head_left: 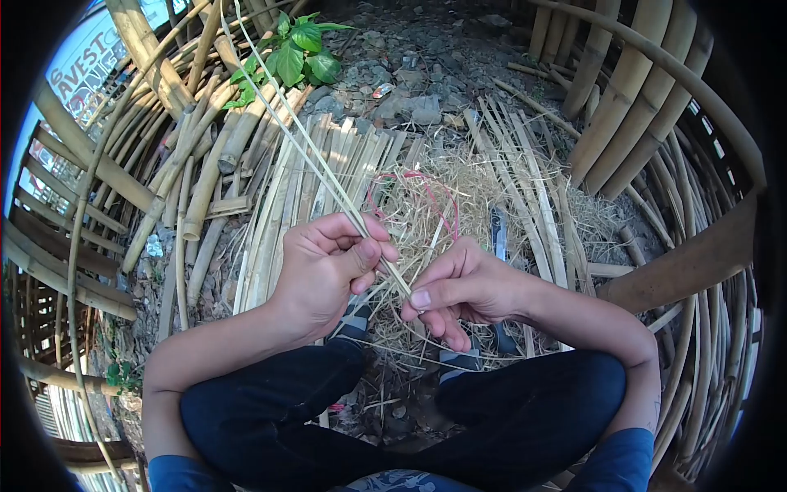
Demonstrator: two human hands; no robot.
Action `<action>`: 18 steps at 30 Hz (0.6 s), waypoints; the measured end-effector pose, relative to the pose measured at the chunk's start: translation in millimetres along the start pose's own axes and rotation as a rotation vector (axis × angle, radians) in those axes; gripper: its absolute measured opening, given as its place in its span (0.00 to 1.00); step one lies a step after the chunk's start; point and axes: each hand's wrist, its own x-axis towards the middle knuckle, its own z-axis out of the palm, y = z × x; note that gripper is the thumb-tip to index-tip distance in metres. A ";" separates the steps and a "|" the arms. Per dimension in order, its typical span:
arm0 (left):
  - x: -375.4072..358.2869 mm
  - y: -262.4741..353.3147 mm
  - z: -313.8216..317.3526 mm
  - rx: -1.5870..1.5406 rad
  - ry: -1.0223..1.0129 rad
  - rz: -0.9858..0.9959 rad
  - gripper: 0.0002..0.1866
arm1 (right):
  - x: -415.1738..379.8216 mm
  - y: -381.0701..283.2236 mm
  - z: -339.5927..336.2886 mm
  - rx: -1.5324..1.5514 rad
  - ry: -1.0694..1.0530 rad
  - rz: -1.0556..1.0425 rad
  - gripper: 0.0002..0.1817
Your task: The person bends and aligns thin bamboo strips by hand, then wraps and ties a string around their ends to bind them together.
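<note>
Thin pale bamboo strips (316,160) run from between my hands up past the top left of the view. My left hand (332,261) is closed around them, thumb pressed against the fingers. Lower down, my right hand (459,293) pinches the near end of the strips between thumb and fingers. Both hands are close together above my crossed legs. Just beyond the right hand lies a knife (499,234) with a dark blade, partly in the shavings. A loop of pink string (430,184) rests on the shavings ahead of the hands.
Bamboo shavings (484,197) cover the ground in front. Flat split bamboo slats (275,221) lie to the left, and more slats (533,189) to the right. Thick bamboo poles (631,98) stand at the right. A green plant (299,53) grows by the gravel (402,70) at the back.
</note>
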 end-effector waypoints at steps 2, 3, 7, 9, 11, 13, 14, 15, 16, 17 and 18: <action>-3.9 8.6 1.7 -0.061 -0.023 0.035 0.05 | -1.2 -9.9 7.8 -0.017 -0.014 -0.015 0.11; -6.0 13.2 2.4 -0.109 -0.047 0.056 0.05 | -1.5 -16.1 13.1 -0.026 -0.040 -0.044 0.11; -14.3 30.7 6.3 -0.185 -0.121 0.142 0.05 | -2.7 -32.3 34.2 -0.034 -0.099 -0.113 0.10; -17.8 36.0 6.3 -0.197 -0.127 0.159 0.06 | -1.1 -35.4 40.0 0.016 -0.127 -0.135 0.09; -20.0 37.7 4.5 -0.211 -0.134 0.165 0.06 | 0.0 -35.4 43.3 0.017 -0.119 -0.121 0.09; -22.5 35.4 2.1 -0.188 -0.107 0.151 0.06 | 1.5 -32.1 43.3 0.028 -0.102 -0.099 0.09; -23.1 34.6 0.9 -0.189 -0.108 0.151 0.06 | 3.1 -29.6 41.4 0.033 -0.110 -0.102 0.09; -23.7 33.1 -0.4 -0.183 -0.122 0.147 0.07 | 3.7 -27.1 40.5 0.041 -0.117 -0.102 0.09; -24.4 31.1 -2.1 -0.177 -0.135 0.142 0.07 | 3.9 -25.1 40.3 0.045 -0.113 -0.096 0.09; -24.6 29.2 -4.1 -0.183 -0.133 0.139 0.07 | 4.4 -24.0 39.6 0.049 -0.112 -0.082 0.09; -24.8 27.1 -6.6 -0.184 -0.144 0.130 0.08 | 4.9 -22.6 38.6 0.055 -0.111 -0.069 0.09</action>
